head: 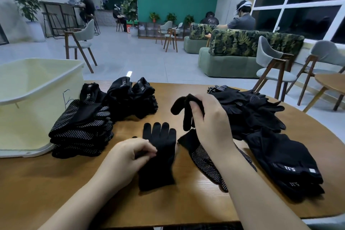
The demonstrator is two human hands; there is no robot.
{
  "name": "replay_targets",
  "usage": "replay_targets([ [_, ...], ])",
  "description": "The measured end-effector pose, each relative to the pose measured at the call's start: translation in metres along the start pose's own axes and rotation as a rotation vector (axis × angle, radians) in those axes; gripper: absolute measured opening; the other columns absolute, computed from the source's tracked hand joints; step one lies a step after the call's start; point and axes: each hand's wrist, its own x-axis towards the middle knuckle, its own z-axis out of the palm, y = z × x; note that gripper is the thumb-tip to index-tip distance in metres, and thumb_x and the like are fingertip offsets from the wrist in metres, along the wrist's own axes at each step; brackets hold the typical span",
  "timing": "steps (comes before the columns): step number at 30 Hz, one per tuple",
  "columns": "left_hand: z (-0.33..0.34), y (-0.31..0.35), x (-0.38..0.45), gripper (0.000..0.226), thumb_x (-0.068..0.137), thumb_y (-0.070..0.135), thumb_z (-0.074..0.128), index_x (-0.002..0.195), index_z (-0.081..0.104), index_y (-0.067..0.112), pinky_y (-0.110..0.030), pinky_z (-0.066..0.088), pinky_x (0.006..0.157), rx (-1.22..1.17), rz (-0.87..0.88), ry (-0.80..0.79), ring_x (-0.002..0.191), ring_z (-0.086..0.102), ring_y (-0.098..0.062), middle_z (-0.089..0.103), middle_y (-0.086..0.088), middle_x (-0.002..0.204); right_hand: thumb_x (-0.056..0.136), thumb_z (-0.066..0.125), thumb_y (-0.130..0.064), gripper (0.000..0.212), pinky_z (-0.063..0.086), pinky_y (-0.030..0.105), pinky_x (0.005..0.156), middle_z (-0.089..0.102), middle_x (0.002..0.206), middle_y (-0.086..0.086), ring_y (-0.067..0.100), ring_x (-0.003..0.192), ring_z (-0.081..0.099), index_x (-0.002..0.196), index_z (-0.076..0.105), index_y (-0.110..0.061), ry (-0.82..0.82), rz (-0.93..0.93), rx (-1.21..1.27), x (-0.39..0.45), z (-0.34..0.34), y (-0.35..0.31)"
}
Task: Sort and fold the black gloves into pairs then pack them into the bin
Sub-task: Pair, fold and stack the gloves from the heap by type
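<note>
Room: lounge with teal walls, potted plants, grey chairs, leaf-print sofas (255,43) and seated people wearing headsets in the background.
Tabletop (56,188): brown wood, rounded at the right edge, carrying all the gloves and the bin.
Bin (37,87): pale cream plastic, at the far left corner of the tabletop, its opening facing up.
Flat glove (157,157): plain black, lying near the middle of the near edge, long axis running from near to far, fingertips pointing to the far edge, cuff toward the person.
Left hand (128,158): resting on the flat glove's left side, fingers curled and pinching the fabric by the thumb area.
Dotted glove (207,164): black with white grip dots, just right of the flat glove, long axis slanting from the near right up to the raised fingers at the middle; its fingers are lifted and droop over the right hand.
Right hand (209,117): above the tabletop, fingers curled round the dotted glove's finger end.
Dotted stack (82,129): piled beside the bin, touching its wall.
Far stacks (130,97): folded black gloves with lettered cuffs, at the far edge.
Loose heap (252,110): unsorted gloves at the right edge.
Right stack (283,162): lettered cuffs toward the near right.
</note>
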Motion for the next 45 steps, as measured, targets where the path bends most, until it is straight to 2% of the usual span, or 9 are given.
replay_targets([
  [7, -0.020, 0.026, 0.036, 0.047, 0.083, 0.013, 0.071, 0.118, 0.054, 0.039, -0.019, 0.049, 0.084, -0.135, -0.055, 0.244, 0.096, 0.061, 0.004, 0.061, 0.014, 0.110, 0.090, 0.055, -0.015, 0.020, 0.034, 0.008, 0.085, 0.064, 0.098, 0.005, 0.012, 0.093, 0.054, 0.103, 0.065, -0.003, -0.127, -0.135, 0.132, 0.009, 0.021, -0.019],
  [10, -0.030, 0.036, 0.049, 0.047, 0.084, 0.017, 0.070, 0.115, 0.053, 0.048, -0.018, 0.051, 0.071, -0.149, -0.061, 0.263, 0.073, 0.065, -0.003, 0.059, 0.017, 0.114, 0.091, 0.056, -0.014, 0.018, 0.034, 0.007, 0.087, 0.064, 0.101, 0.004, 0.014, 0.097, 0.054, 0.104, 0.065, -0.005, -0.185, -0.174, 0.177, 0.006, 0.032, -0.023],
  [13, -0.034, 0.038, 0.057, 0.034, 0.086, 0.010, 0.066, 0.102, 0.063, 0.040, -0.022, 0.053, 0.066, -0.205, -0.019, 0.259, 0.063, 0.065, -0.011, 0.058, 0.015, 0.115, 0.092, 0.056, -0.015, 0.018, 0.038, 0.013, 0.091, 0.063, 0.106, 0.003, 0.016, 0.102, 0.055, 0.105, 0.065, -0.007, -0.228, -0.197, 0.202, 0.003, 0.039, -0.025],
  [18, -0.032, 0.031, 0.058, 0.026, 0.087, 0.002, 0.062, 0.090, 0.064, 0.027, -0.021, 0.054, 0.078, -0.321, 0.015, 0.236, 0.087, 0.068, -0.009, 0.056, 0.008, 0.118, 0.092, 0.055, -0.018, 0.021, 0.031, 0.009, 0.098, 0.063, 0.112, 0.004, 0.020, 0.119, 0.052, 0.108, 0.064, -0.009, -0.273, -0.187, 0.218, 0.002, 0.046, -0.020],
  [22, -0.030, 0.020, 0.062, 0.023, 0.086, -0.001, 0.061, 0.087, 0.060, 0.021, -0.031, 0.051, 0.093, -0.343, 0.043, 0.161, 0.107, 0.062, -0.011, 0.051, 0.007, 0.126, 0.091, 0.053, -0.020, 0.023, 0.033, 0.021, 0.107, 0.062, 0.114, 0.005, 0.023, 0.126, 0.048, 0.108, 0.063, -0.007, -0.297, -0.225, 0.234, 0.003, 0.052, -0.014],
  [27, -0.029, 0.010, 0.068, 0.022, 0.084, 0.003, 0.059, 0.082, 0.054, 0.025, -0.025, 0.044, 0.100, -0.201, 0.155, 0.124, 0.125, 0.048, -0.006, 0.045, 0.008, 0.133, 0.074, 0.055, 0.001, 0.029, 0.031, 0.029, 0.109, 0.061, 0.118, 0.009, 0.027, 0.132, 0.042, 0.102, 0.059, -0.002, -0.388, -0.331, 0.159, 0.010, 0.059, -0.005],
  [33, -0.017, -0.012, 0.038, 0.027, 0.077, 0.005, 0.059, 0.083, 0.049, 0.029, -0.015, 0.034, 0.101, -0.020, 0.191, 0.037, 0.128, 0.038, 0.005, 0.042, 0.012, 0.138, 0.072, 0.039, -0.009, 0.034, 0.036, 0.033, 0.106, 0.058, 0.121, 0.011, 0.026, 0.129, 0.043, 0.105, 0.046, -0.014, -0.507, -0.349, 0.177, -0.022, 0.059, 0.007],
  [41, -0.015, -0.018, -0.008, 0.038, 0.079, 0.000, 0.064, 0.081, 0.048, 0.035, -0.024, 0.040, 0.100, -0.055, 0.147, -0.005, 0.129, 0.043, -0.002, 0.043, 0.020, 0.136, 0.073, 0.043, -0.021, 0.032, 0.036, 0.010, 0.096, 0.055, 0.127, 0.000, 0.010, 0.123, 0.046, 0.104, 0.042, -0.027, -0.697, -0.187, 0.235, -0.066, 0.034, 0.009],
  [45, -0.011, -0.013, -0.029, 0.014, 0.080, 0.026, 0.056, 0.087, 0.050, 0.037, -0.022, 0.041, 0.097, -0.083, 0.110, -0.092, 0.126, 0.046, -0.003, 0.043, 0.024, 0.133, 0.073, 0.046, -0.024, 0.023, 0.042, 0.030, 0.096, 0.058, 0.116, -0.006, 0.012, 0.115, 0.051, 0.095, 0.048, -0.025, -0.754, -0.158, 0.224, -0.077, 0.024, 0.013],
])
